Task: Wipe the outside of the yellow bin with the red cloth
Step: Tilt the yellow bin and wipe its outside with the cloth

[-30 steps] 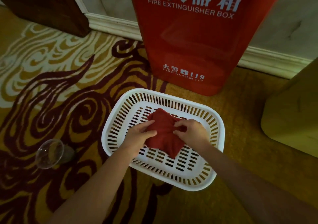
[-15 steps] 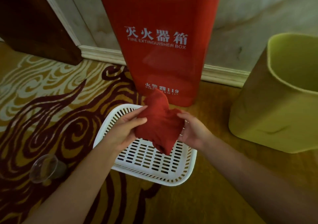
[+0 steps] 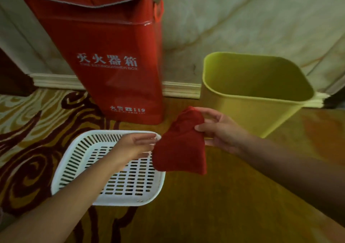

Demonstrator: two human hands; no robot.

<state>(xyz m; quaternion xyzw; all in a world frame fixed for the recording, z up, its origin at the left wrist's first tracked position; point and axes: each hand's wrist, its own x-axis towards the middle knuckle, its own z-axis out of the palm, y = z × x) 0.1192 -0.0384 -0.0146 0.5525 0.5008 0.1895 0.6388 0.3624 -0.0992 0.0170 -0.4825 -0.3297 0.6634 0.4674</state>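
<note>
A person's right hand [image 3: 218, 130] pinches a bunched red cloth [image 3: 182, 145] beside the yellow bin [image 3: 248, 116] on the floor, left hand [image 3: 134, 145] open over a white basket [image 3: 119, 188]; pressing may tip the empty-looking bin.

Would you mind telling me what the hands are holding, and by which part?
The right hand pinches the red cloth by its upper edge; the left hand is open, holding nothing.
</note>
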